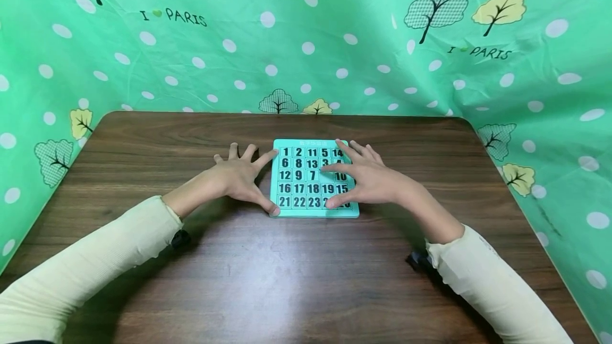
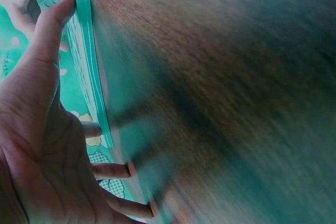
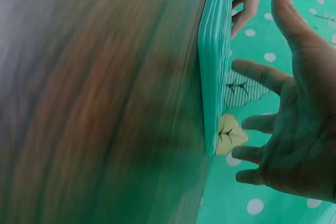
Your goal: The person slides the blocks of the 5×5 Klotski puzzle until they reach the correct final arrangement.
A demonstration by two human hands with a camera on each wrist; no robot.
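A turquoise number sliding puzzle [image 1: 313, 195] lies flat on the table, its square tiles printed with black numbers. My left hand [image 1: 239, 177] spreads its fingers at the puzzle's left side, thumb on the near left corner and index fingertip at the upper left edge. In the left wrist view the thumb [image 2: 52, 24] rests at the puzzle's rim [image 2: 94, 72]. Over the right-hand columns reaches my right hand [image 1: 375, 179], fingers spread, with one fingertip near the middle tiles. It covers several tiles. The right wrist view shows its fingers extended beside the puzzle's edge [image 3: 211, 66].
The brown wood-grain table [image 1: 268, 280] extends around the puzzle on all sides. Behind it hangs a green cloth [image 1: 287, 25] with white dots and printed trees. Cream sleeves [image 1: 110, 243] cover both forearms, and a dark object [image 1: 419, 261] sits at the right cuff.
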